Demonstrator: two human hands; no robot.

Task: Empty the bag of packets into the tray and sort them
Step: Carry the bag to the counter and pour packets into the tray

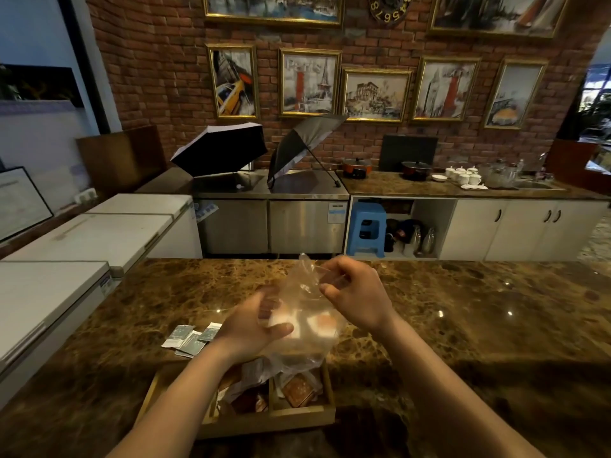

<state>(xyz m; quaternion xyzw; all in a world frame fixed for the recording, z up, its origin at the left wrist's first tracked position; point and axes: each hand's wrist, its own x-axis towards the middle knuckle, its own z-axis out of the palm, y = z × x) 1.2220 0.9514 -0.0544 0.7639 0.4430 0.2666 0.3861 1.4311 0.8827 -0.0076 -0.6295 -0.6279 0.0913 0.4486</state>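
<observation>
A clear plastic bag [305,305] hangs above the wooden tray [299,416]. My right hand [355,292] pinches its top, and my left hand [256,328] grips its lower side. Two orange-and-white packets [325,323] show through the plastic. The tray stands at the counter's near edge, divided into compartments. Reddish-brown packets [299,390] lie in its right compartment, and more dark packets [249,403] in the middle one. My left forearm hides the tray's left part. Several grey-green and white packets [191,338] lie loose on the counter left of the tray.
The brown marble counter [463,325] stretches wide to the right and far side. White chest freezers [66,259] stand to the left. Beyond are a steel counter with two open umbrellas [231,147], a blue stool [367,231], and white cabinets.
</observation>
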